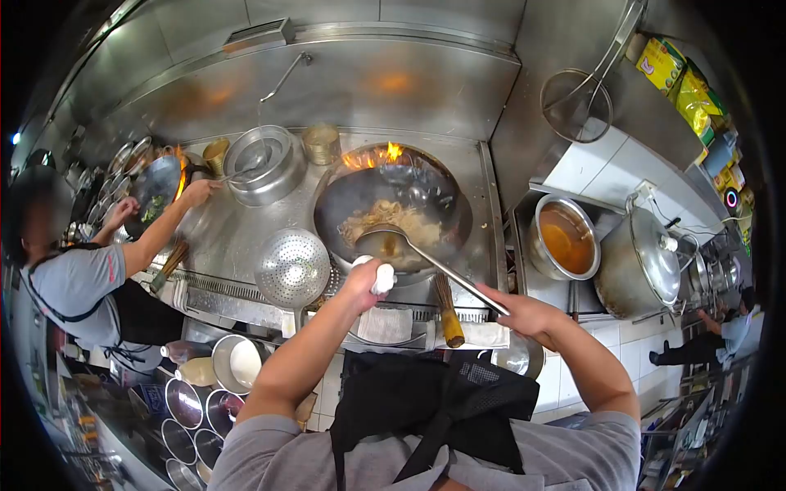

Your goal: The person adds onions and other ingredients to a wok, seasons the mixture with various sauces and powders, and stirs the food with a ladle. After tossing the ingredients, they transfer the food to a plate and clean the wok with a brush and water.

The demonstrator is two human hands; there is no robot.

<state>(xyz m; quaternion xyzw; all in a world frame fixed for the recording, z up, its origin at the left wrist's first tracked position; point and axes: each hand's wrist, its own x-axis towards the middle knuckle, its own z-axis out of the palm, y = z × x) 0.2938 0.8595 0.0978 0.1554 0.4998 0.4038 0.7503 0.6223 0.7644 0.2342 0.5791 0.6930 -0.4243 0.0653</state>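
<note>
A large black wok (393, 200) sits on the burner in front of me, with pale noodles (391, 221) inside and flames (391, 152) licking its far rim. My left hand (364, 282) grips the wok handle through a white cloth. My right hand (524, 315) holds the long handle of a metal ladle (385, 244), whose bowl rests in the noodles.
A perforated skimmer (292, 268) lies left of the wok. A steel basin (264, 166) stands behind it. A pot of orange sauce (563, 239) and a lidded pot (643, 262) stand on the right. A co-worker (90, 278) tends another wok at left. Bowls (196, 401) are stacked low left.
</note>
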